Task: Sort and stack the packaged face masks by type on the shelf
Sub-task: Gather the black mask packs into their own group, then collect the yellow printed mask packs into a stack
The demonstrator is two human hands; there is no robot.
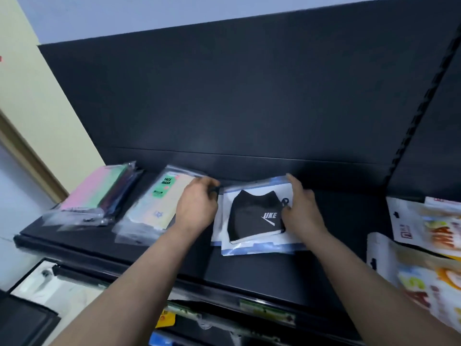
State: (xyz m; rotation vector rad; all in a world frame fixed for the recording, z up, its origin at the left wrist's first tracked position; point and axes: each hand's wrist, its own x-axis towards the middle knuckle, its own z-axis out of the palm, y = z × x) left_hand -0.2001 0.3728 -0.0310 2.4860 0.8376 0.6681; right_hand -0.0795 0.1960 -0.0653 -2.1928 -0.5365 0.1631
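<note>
A short stack of clear packets with a black cloth mask (252, 216) on top lies in the middle of the dark shelf (249, 273). My left hand (198, 204) grips the stack's left edge. My right hand (300, 208) holds its right edge, fingers reaching to the far corner. To the left lies a stack of pale packets labelled "FACE MASK" (154, 206). Further left sits a pile of pink, green and dark packaged masks (99, 193).
Colourful white-and-orange packets (429, 236) crowd the shelf's right end. The black back panel (249, 96) rises behind the shelf. A lower shelf with price tags (264, 308) and a white box (50, 288) lie below the front edge.
</note>
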